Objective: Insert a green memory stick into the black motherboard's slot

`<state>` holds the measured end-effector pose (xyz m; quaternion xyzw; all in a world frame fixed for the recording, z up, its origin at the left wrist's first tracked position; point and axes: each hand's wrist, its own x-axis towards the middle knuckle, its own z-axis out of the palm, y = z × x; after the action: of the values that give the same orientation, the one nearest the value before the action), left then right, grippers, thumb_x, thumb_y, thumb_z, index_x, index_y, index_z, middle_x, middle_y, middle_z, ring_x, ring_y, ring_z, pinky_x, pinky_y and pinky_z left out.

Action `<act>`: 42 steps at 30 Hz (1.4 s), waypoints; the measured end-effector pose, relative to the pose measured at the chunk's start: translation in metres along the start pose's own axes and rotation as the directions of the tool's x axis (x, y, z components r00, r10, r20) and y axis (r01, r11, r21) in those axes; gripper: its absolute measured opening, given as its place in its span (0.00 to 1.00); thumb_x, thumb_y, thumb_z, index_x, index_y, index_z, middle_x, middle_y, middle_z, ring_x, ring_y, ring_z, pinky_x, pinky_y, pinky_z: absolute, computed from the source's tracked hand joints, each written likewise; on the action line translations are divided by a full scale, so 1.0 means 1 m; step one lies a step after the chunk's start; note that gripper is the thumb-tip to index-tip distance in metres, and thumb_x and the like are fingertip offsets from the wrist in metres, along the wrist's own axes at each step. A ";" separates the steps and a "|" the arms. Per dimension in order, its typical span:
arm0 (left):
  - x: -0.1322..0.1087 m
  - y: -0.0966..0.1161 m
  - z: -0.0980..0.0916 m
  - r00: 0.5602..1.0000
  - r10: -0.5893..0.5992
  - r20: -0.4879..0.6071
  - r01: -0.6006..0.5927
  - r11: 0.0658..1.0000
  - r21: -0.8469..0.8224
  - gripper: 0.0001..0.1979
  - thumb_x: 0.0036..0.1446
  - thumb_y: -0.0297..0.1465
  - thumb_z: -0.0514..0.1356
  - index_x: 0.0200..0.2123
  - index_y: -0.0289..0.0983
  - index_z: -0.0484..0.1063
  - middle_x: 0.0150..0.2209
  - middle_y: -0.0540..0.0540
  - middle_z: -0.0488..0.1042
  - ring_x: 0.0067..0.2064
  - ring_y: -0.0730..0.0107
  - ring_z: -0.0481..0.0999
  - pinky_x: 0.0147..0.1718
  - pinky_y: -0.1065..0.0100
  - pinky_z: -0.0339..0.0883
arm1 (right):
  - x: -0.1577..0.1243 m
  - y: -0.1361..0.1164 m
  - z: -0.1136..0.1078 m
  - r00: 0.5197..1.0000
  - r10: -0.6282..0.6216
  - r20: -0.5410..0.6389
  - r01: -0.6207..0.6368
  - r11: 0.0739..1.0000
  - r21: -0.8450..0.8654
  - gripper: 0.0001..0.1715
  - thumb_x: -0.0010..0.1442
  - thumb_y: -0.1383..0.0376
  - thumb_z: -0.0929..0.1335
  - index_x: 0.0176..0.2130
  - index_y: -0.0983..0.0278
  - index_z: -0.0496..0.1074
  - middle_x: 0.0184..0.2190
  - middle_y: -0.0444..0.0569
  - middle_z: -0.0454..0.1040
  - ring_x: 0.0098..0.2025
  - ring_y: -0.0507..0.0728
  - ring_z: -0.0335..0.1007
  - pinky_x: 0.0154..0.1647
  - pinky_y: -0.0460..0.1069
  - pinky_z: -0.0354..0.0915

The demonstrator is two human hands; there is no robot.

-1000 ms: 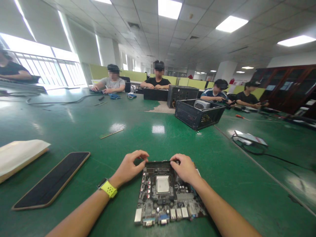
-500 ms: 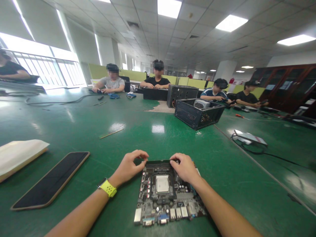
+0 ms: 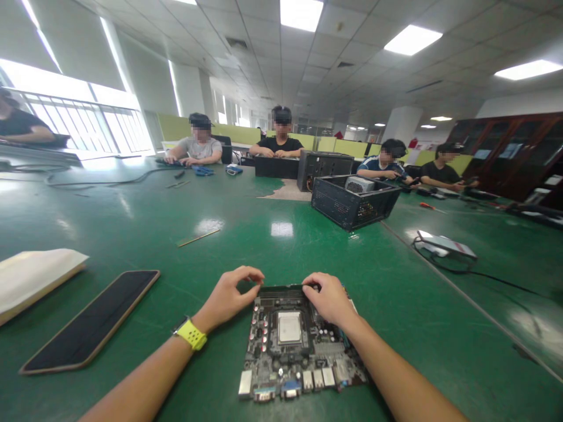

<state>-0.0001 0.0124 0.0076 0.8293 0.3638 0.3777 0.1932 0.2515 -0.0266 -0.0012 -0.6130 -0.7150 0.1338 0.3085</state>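
A motherboard [image 3: 294, 357] lies flat on the green table before me, its port side towards me and a bare silver processor [image 3: 289, 327] in its socket. Along its far edge runs a thin dark RAM stick [image 3: 284, 288], standing at the memory slots. My left hand [image 3: 233, 291] pinches the stick's left end between thumb and fingers. At the other end my right hand [image 3: 328, 296] closes on it, wrist over the board's right side. Whether the stick is fully seated in a slot cannot be seen.
Left of the board are a dark phone-like slab [image 3: 92, 321] and a pale paper packet [image 3: 39, 275]. Ahead stand an open computer case [image 3: 347, 205] and a thin yellowish stick [image 3: 199, 238]. A cabled device [image 3: 446, 245] lies to the right. Several people sit around the table.
My hands, the RAM stick and the motherboard keep almost the same place. A seated person at the far left has shifted their hands slightly.
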 end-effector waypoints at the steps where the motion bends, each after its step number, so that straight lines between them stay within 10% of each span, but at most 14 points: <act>1: 0.000 0.000 0.000 1.000 0.000 0.009 0.000 1.000 -0.004 0.07 0.53 0.28 0.59 0.37 0.36 0.73 0.34 0.49 0.77 0.36 0.68 0.76 0.39 0.68 0.68 | 0.000 0.000 0.000 1.000 -0.002 -0.001 0.002 1.000 0.002 0.10 0.55 0.64 0.65 0.34 0.60 0.76 0.35 0.45 0.77 0.39 0.54 0.70 0.43 0.47 0.60; 42: 0.000 0.000 0.001 1.000 -0.006 -0.001 0.006 1.000 0.008 0.06 0.54 0.30 0.59 0.34 0.37 0.74 0.33 0.48 0.78 0.35 0.68 0.75 0.38 0.67 0.69 | 0.000 -0.005 -0.005 1.000 0.019 0.016 -0.019 1.000 0.000 0.10 0.54 0.65 0.65 0.34 0.60 0.76 0.35 0.45 0.77 0.39 0.55 0.70 0.43 0.47 0.61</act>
<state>0.0007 0.0123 0.0065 0.8286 0.3680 0.3761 0.1910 0.2499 -0.0283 0.0056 -0.6187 -0.7114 0.1417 0.3017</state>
